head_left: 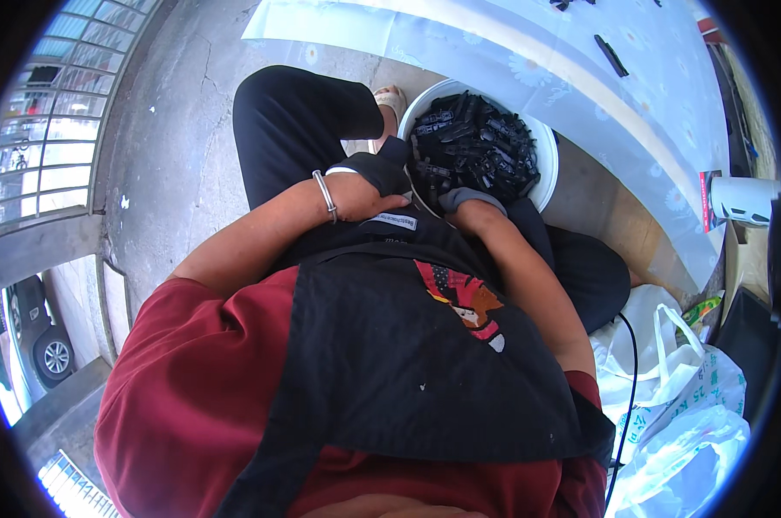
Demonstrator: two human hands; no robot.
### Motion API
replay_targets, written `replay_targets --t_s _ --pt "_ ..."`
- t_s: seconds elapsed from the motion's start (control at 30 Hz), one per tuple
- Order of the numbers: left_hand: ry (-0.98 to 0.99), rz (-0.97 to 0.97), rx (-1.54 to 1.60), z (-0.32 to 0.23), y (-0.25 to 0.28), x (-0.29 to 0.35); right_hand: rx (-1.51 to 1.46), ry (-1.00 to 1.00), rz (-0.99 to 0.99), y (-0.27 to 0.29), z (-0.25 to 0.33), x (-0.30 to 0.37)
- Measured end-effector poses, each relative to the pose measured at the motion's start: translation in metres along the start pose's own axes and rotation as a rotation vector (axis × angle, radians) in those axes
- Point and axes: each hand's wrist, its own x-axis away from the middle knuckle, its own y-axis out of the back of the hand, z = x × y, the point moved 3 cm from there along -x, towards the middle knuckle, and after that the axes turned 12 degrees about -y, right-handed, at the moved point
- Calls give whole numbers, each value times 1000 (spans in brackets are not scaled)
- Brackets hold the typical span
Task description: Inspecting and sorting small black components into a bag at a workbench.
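A white bucket [543, 186] stands in front of my lap, heaped with small black plastic parts [477, 142]. My left hand [375, 181], in a dark glove that leaves the thumb bare, is at the bucket's near left side. Its fingers look curled, with the thumb pressed in; anything held there is hidden. A silver bracelet [325, 195] circles that wrist. My right hand [472, 207], in a grey glove, lies at the bucket's near rim beside the parts. The right fingers are mostly out of sight. Below both hands is my black apron [364, 345].
A table with a pale flowered cover [572, 86] overhangs the bucket's far side; a black elongated part [610, 56] lies on it. White plastic bags [667, 388] and a black cable [629, 380] are at my right. A white cylindrical object [740, 200] stands at the far right. Metal bars [49, 112] line the left.
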Motion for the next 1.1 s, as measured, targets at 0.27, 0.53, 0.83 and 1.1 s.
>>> replay_targets --t_s 0.27,0.53,0.83,1.1 --pt "10 -98 26 1 9 -2 12 124 -99 23 -3 27" --pt "153 -459 383 -7 60 -24 -923 511 -310 116 1 113" --pt "-229 -663 -6 -28 120 -100 -578 636 -1026 206 16 147" --pt "-354 -615 181 -8 147 -151 -506 567 -1039 244 -3 124"
